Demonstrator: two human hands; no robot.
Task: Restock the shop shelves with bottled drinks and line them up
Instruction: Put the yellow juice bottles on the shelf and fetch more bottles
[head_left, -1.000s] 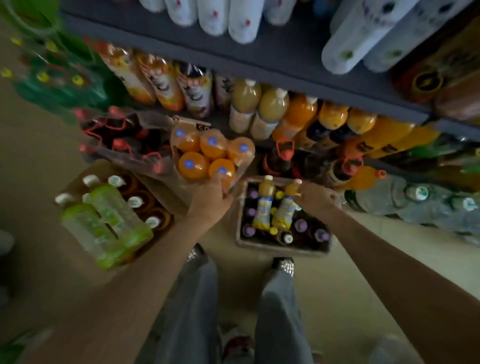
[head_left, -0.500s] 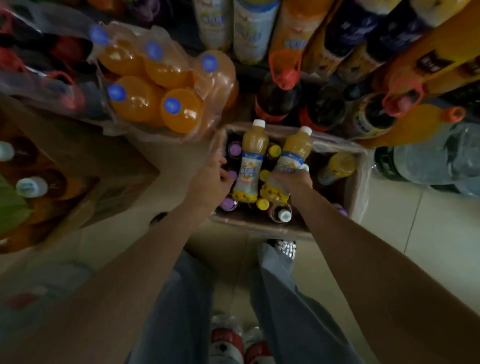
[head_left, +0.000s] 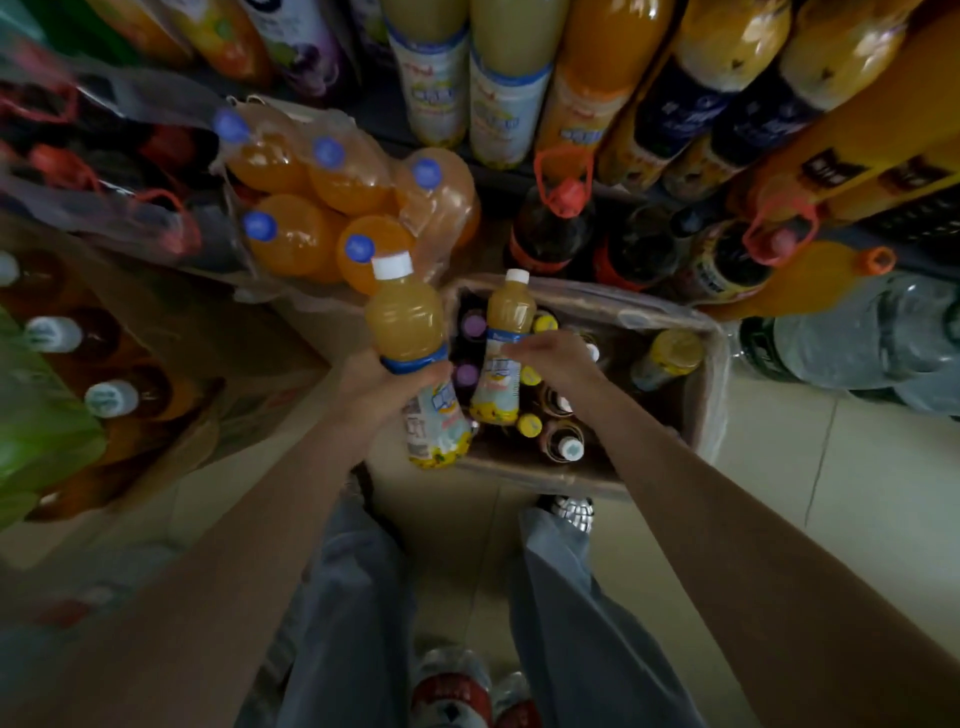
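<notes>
Head view, looking down past grey trouser legs (head_left: 332, 597) and a shoe (head_left: 571, 512) on the tiled floor (head_left: 831, 493). Nearest task item: a juice bottle (head_left: 410, 338) with a white cap, in the left hand (head_left: 387, 387); fingers wrap the labelled lower half, cap pointing up and away from the body, base toward the floor. It appears lifted above the near-left corner of the cardboard box (head_left: 540, 475), which sits on the floor just in front of the feet. Just to the right, a second juice bottle (head_left: 506, 338) of the same kind stands upright in the box among smaller purple-capped and yellow-capped bottles; the right hand (head_left: 556, 358) closes on its label from the right side, though how fully the fingers encircle it is hard to tell. A yellow-lidded bottle (head_left: 667, 358) lies tilted at the box's right end. Beyond the box: a shrink-wrapped pack of orange soda (head_left: 332, 208) to the left, dark bottles with red carry handles (head_left: 561, 213) in the middle. Farthest, the shelf row of matching large juice bottles (head_left: 462, 67). Judgement: both long axes already point roughly toward that row, which lies ahead and above both grips; the left bottle is free, the right one not yet clear of the box.
</notes>
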